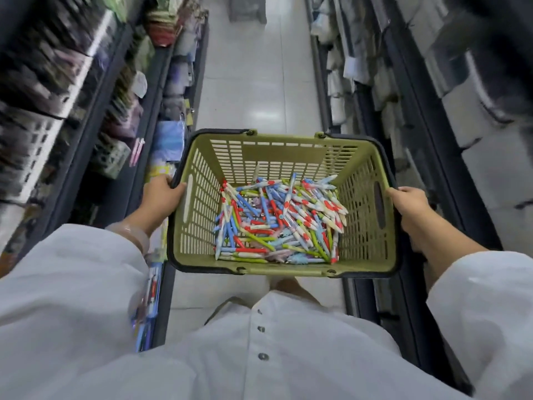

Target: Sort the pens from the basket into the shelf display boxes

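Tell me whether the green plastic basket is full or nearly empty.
Partly filled: a loose pile of colourful pens covers only the floor of the green plastic basket; its slotted walls stand bare above it.

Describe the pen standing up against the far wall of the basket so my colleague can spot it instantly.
Find the green basket held by the left hand and the right hand. At the far edge of the pen pile, one pale pen leans nearly upright against the back wall. The other pens lie flat and colourful.
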The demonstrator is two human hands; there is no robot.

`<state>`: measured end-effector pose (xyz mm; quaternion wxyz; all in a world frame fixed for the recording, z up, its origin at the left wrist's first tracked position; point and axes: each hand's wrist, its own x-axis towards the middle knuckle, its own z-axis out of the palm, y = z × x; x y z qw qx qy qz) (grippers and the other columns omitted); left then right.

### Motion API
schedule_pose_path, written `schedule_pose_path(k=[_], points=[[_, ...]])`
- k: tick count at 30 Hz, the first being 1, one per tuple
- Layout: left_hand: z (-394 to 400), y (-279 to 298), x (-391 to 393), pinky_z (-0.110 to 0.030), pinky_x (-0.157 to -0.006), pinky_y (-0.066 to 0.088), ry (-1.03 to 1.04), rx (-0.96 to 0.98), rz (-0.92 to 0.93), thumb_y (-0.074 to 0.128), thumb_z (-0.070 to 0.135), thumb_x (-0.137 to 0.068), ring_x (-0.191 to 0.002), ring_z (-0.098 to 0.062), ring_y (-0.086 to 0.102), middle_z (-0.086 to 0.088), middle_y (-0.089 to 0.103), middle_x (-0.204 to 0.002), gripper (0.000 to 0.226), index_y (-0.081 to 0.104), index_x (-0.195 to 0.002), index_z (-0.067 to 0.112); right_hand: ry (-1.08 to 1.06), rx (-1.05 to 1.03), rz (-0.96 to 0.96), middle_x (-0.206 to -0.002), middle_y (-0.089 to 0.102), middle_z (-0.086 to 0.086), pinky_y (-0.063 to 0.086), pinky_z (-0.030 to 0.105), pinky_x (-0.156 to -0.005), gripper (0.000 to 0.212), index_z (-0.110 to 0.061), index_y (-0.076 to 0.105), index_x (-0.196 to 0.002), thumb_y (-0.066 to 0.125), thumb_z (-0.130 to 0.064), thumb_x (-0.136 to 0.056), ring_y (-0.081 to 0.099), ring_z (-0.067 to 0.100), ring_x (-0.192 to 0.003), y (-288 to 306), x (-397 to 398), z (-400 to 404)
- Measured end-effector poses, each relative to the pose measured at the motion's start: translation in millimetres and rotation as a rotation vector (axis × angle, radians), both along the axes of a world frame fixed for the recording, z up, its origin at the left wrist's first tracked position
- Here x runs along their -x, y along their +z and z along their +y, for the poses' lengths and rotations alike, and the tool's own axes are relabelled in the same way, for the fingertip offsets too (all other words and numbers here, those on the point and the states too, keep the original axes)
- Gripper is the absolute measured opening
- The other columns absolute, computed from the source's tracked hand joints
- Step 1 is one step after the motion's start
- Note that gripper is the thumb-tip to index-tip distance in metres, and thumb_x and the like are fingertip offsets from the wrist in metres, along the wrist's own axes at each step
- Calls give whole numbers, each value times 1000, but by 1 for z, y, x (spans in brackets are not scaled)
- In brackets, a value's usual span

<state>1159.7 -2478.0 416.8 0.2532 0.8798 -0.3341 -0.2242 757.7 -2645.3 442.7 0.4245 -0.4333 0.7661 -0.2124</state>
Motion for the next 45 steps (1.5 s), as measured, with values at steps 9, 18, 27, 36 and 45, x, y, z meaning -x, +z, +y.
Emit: schedule_pose_path(k=[9, 18, 27, 36, 45], points=[[-243, 3, -127, -34, -53, 25, 89, -54, -34, 61, 19, -86, -61, -27, 42, -4, 41, -53, 41, 37, -53, 14, 71, -81, -14, -119, 60, 14, 47, 42, -97, 42, -5, 56, -125, 62, -23, -87, 57, 31, -109, 6, -143, -289], [-516, -13, -283, -36, -52, 27, 123, -5, 44, 63, 17, -84, -55, -25, 41, -7, 41, -53, 39, 39, -54, 12, 97, -57, -2, -96, 56, 6, 44, 34, -81, 18, -9, 60, -97, 63, -24, -87, 55, 27, -93, -8, -290, -554], [-800, -3, -410, -34, -61, 35, 42, -52, 12, 61, 24, -88, -73, -30, 52, -13, 54, -71, 24, 53, -74, 6, -37, -17, -3, -119, 57, 28, 43, 44, -95, 33, 9, 59, -112, 59, -16, -89, 55, 38, -108, -6, -399, -794], [-1049, -8, -511, -35, -64, 32, 142, -58, -16, 58, 20, -89, -77, -30, 51, -19, 56, -79, 23, 56, -79, -1, 77, -115, -54, -72, 55, 9, 42, 29, -63, 14, -10, 58, -79, 59, -21, -88, 52, 25, -68, -18, -527, -1086], [-1255, -8, -641, -35, -58, 33, 264, -30, 54, 56, 22, -89, -69, -31, 51, -15, 54, -65, 30, 52, -65, 5, 175, -67, -69, -77, 56, 10, 45, 29, -62, 18, -8, 57, -76, 61, -22, -88, 54, 24, -66, -11, -683, -1344]])
